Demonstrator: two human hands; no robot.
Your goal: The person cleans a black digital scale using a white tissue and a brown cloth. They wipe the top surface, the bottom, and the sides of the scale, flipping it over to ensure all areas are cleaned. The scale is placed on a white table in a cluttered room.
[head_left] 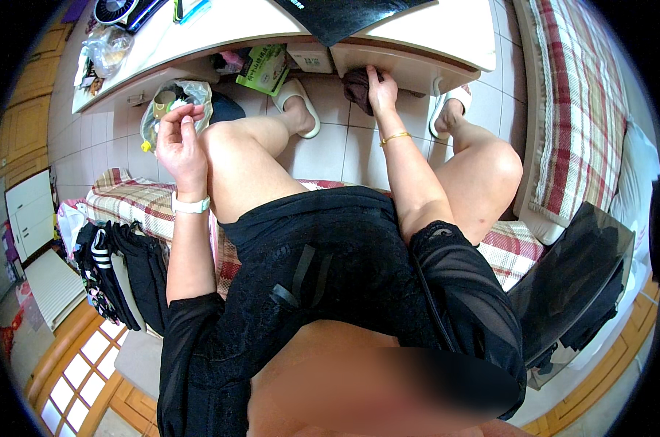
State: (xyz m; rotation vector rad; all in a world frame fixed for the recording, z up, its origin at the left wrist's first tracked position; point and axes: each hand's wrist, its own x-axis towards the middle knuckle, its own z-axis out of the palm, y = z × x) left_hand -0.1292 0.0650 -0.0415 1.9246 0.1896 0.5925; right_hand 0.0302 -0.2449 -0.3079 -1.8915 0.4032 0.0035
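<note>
A dark brown cloth hangs bunched under my right hand, whose fingers close on it. The cloth lies against the pale front panel below the tabletop. My left hand is raised above my left knee with nothing visible in it. Its fingers are loosely bent and the thumb stands apart from the palm. Just beyond that hand is a clear plastic bag with several things in it, partly hidden by my fingers.
A white tabletop spans the far side, with a black glossy sheet over its edge. Below it stands a green package. A plaid-covered sofa runs along the right. Dark clothes lie at the left.
</note>
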